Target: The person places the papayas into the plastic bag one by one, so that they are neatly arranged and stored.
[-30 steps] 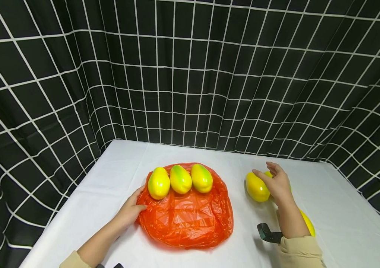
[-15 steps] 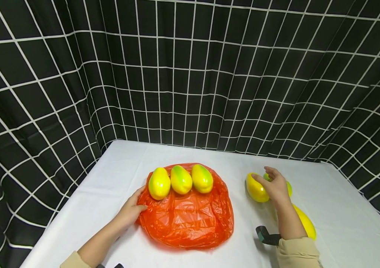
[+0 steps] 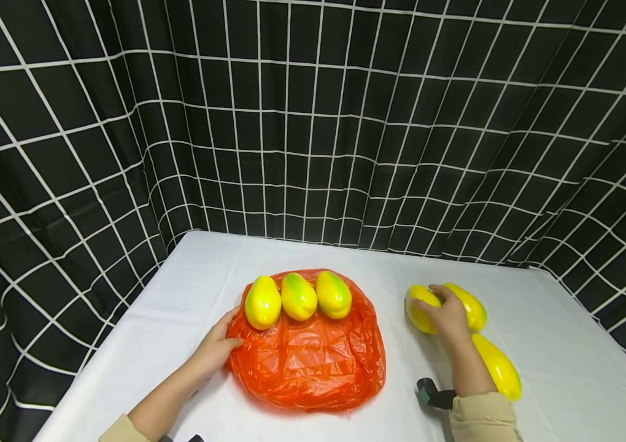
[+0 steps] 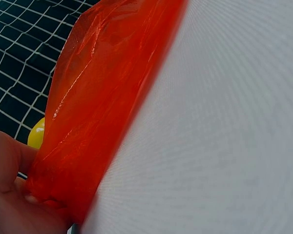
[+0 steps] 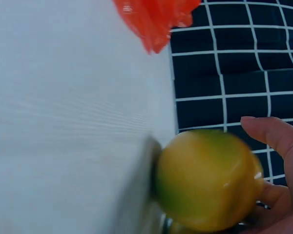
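Note:
My left hand (image 3: pixel 216 347) holds the left edge of a red plastic bag (image 3: pixel 313 368), thumb on top; in the left wrist view the thumb and fingers (image 4: pixel 7 161) pinch the film. Three yellow-green mangoes (image 3: pixel 299 297) lie in a row on the bag's far part. At the right, my right hand (image 3: pixel 450 319) is over the leftmost of three more mangoes, a yellow mango (image 3: pixel 419 320). In the right wrist view the thumb stands apart from that mango (image 5: pixel 205 180), with fingers partly hidden behind it.
A second mango (image 3: pixel 470 310) lies just right of my right hand, and a third mango (image 3: pixel 496 367) lies beside the right forearm. All rests on a white-covered table (image 3: pixel 224 258). Black curtains with a white grid (image 3: pixel 302 135) surround its back and sides.
My right hand has moved down and slightly left, from above the mangoes to the leftmost one. The other two right-hand mangoes now show more fully. The left hand and bag stay put.

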Motion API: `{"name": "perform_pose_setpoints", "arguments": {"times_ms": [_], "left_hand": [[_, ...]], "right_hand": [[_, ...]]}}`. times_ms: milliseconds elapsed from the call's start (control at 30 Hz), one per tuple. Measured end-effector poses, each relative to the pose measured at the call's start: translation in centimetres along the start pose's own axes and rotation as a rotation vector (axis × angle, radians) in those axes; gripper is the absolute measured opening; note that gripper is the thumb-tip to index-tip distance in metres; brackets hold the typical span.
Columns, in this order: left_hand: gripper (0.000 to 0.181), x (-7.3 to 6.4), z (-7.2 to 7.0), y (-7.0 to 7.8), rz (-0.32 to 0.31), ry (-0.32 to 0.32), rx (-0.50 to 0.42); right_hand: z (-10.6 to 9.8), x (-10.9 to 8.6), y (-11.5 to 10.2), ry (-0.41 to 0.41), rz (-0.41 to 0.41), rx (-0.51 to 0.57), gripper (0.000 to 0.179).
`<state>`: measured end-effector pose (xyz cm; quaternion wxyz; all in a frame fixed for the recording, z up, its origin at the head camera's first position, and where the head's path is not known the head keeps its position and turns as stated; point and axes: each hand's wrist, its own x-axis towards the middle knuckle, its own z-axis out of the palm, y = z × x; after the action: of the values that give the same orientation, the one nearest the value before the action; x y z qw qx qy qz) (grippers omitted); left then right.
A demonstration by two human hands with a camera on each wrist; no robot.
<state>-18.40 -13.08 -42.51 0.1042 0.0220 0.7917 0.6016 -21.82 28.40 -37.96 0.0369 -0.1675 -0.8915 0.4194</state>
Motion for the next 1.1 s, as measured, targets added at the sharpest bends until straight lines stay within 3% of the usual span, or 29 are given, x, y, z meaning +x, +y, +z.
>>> {"name": "perform_pose_setpoints", "arguments": {"times_ms": [533, 1100], "left_hand": [[0.065, 0.1, 0.1, -0.1, 0.016, -0.004, 0.007], [0.066, 0.1, 0.0, -0.2, 0.016, -0.006, -0.018]], "right_hand": [[2.0, -0.4, 1.4, -0.022, 0.014, 0.078, 0.082], [2.6, -0.5, 1.9, 0.005, 0.024, 0.144, 0.086]]}}
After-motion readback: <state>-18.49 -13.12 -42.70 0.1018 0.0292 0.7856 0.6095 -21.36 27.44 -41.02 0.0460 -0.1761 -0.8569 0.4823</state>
